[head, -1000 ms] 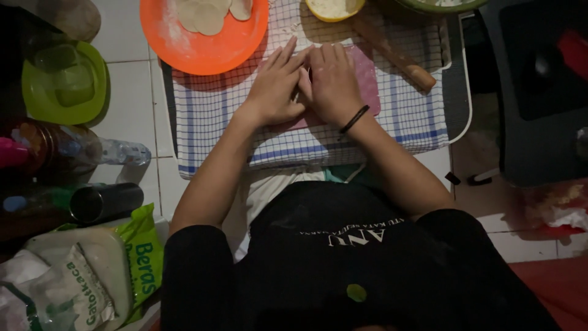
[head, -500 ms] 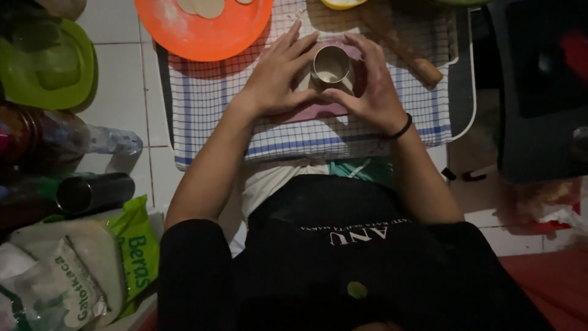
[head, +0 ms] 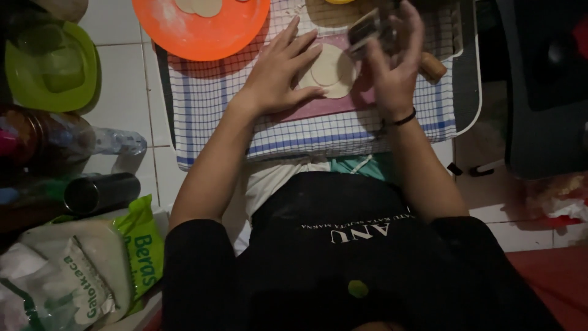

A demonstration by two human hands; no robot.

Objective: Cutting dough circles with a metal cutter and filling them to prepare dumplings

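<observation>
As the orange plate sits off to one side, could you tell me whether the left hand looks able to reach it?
Probably yes. The left hand rests on the checked cloth beside the dough, and the orange plate lies just beyond it with nothing between them.

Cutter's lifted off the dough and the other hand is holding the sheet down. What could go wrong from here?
1. The cut circle sits in the thin pale dough sheet; the left hand presses only its edge, so lifting the disc may tear or stretch it.
2. The round metal cutter is held high and tilted in the right hand; it could slip from that grip onto the dough.
3. The orange round plate overhangs the checked cloth; a nudge might tip it.
</observation>
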